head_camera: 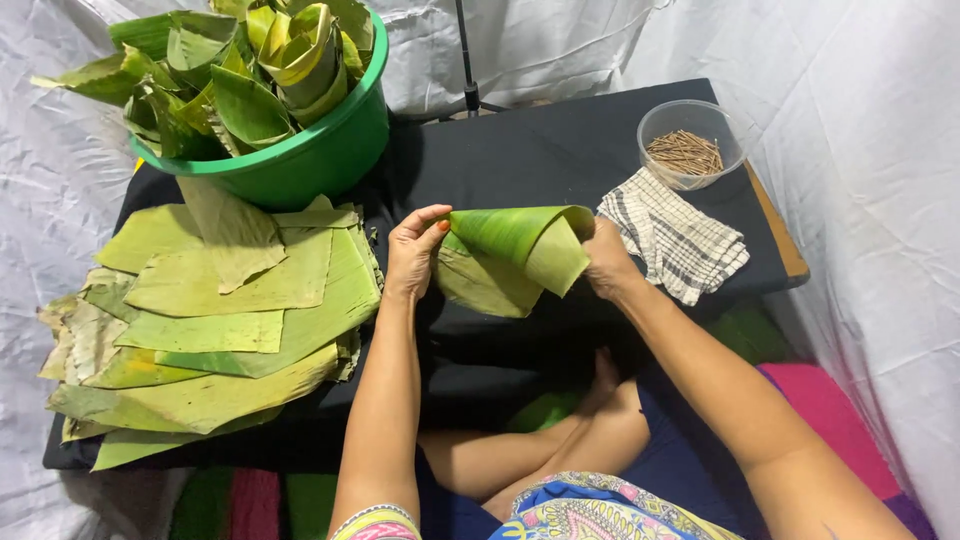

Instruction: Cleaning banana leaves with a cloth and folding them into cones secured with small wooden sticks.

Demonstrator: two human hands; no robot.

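Right hand (607, 262): fingers hidden behind the rolled green banana leaf (515, 255).
Round green plastic tub (320, 150): top cut off by the picture's edge.
Thin brown sticks (685, 152): count not discernible.

One green tub (300, 165), one clear bowl (692, 140), one cloth (672, 235)

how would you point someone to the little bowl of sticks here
Start at the black table and go to its far right corner, past the checked cloth. There stands the clear plastic bowl of thin brown sticks. Unlike the big green tub of rolled leaves, it is small and see-through.
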